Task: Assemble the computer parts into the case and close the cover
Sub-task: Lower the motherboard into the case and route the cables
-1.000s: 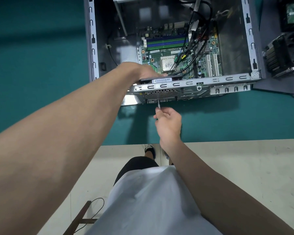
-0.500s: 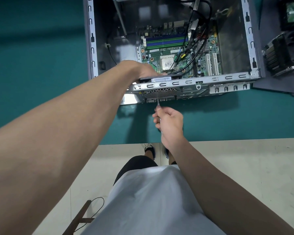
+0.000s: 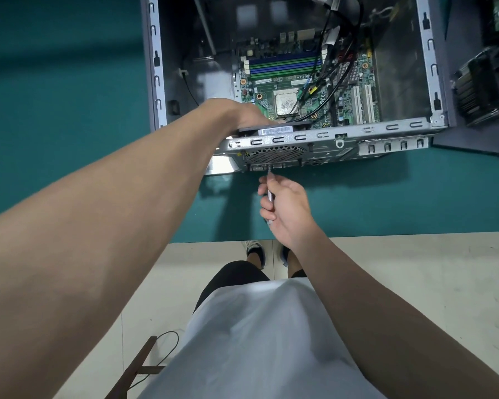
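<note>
While the left grip (image 3: 242,115) holds the fan (image 3: 272,129) against the case (image 3: 386,128) rear wall, the right grip (image 3: 288,208) pinches a screwdriver (image 3: 269,177) there. Likely fault: the fan shifts under thrust and the tip slips off.

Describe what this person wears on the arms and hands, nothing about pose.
No gloves on the left hand or right hand; no watch, band or ring shows, though the left shows only its back. The left forearm and right forearm are uncovered, no sleeve in view. The torso wears a white shirt.
</note>
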Available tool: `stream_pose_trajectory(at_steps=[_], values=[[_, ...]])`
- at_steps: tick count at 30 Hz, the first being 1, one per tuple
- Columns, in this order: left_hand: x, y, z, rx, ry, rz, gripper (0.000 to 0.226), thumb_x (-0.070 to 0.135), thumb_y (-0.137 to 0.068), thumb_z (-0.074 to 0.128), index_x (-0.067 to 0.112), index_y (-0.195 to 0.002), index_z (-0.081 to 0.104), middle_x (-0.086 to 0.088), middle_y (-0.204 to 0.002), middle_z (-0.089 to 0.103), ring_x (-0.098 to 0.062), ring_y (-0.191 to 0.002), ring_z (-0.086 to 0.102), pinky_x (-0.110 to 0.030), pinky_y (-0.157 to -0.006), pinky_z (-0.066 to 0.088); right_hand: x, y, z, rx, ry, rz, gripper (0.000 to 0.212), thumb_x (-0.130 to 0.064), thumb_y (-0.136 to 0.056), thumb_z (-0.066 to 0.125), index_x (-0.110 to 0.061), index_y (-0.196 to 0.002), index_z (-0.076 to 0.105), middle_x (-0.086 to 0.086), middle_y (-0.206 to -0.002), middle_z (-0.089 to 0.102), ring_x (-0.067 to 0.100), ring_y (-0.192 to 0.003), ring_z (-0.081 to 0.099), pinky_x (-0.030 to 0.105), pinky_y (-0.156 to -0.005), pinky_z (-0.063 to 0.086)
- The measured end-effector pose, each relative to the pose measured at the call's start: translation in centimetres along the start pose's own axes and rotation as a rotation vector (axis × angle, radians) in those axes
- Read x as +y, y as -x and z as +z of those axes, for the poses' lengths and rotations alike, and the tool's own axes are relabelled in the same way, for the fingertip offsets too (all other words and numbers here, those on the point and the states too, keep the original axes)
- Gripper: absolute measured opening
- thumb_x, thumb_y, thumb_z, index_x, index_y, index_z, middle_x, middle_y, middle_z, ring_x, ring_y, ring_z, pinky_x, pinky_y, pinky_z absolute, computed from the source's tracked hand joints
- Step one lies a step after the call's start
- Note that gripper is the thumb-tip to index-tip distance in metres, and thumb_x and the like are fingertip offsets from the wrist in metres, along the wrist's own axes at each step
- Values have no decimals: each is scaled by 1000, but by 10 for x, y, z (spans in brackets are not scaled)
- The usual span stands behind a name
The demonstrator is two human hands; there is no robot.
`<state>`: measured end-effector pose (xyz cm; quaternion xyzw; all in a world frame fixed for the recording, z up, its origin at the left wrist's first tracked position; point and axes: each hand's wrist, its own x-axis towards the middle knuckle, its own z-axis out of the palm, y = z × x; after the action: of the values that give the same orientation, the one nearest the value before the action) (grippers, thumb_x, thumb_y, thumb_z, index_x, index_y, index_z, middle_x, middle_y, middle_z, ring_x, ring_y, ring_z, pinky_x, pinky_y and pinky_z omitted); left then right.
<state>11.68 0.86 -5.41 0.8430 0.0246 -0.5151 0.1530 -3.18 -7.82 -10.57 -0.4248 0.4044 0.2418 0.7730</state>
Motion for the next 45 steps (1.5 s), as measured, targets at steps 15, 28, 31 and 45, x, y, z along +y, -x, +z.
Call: stream_pose_trajectory(at_steps=[15, 28, 31, 45], values=[[-1, -7, 3, 10, -21, 11, 69, 54, -96, 44, 3, -142, 42, -13, -151, 39, -33, -135, 40, -45, -112, 32, 8, -5, -3, 154, 209, -87, 16, -25, -94, 62, -9, -90, 61, -1, -70, 66, 8, -44, 41, 19, -37, 28], [-2, -9, 4, 17, -37, 25, 64, 50, -97, 43, 3, -141, 43, -13, -151, 38, -31, -135, 39, -42, -109, 30, 2, -4, 1, 124, 239, -34, 19, -28, -98, 54, -12, -88, 58, -3, -67, 56, 6, -42, 30, 20, -36, 22], [0, -7, 4, 16, -40, 25, 71, 54, -96, 42, 4, -146, 36, -12, -155, 31, -31, -140, 33, -42, -112, 26, 3, -2, 1, 183, 260, -126, 12, -20, -95, 60, -8, -94, 61, -3, -65, 57, 6, -40, 33, 19, -36, 25], [0, -10, 2, 26, -40, 29, 68, 50, -98, 42, 2, -145, 37, -13, -154, 33, -32, -139, 34, -42, -112, 28, 3, -3, -3, 142, 109, -140, 13, -9, -94, 60, -4, -81, 61, 7, -65, 62, 10, -51, 48, 19, -42, 35]])
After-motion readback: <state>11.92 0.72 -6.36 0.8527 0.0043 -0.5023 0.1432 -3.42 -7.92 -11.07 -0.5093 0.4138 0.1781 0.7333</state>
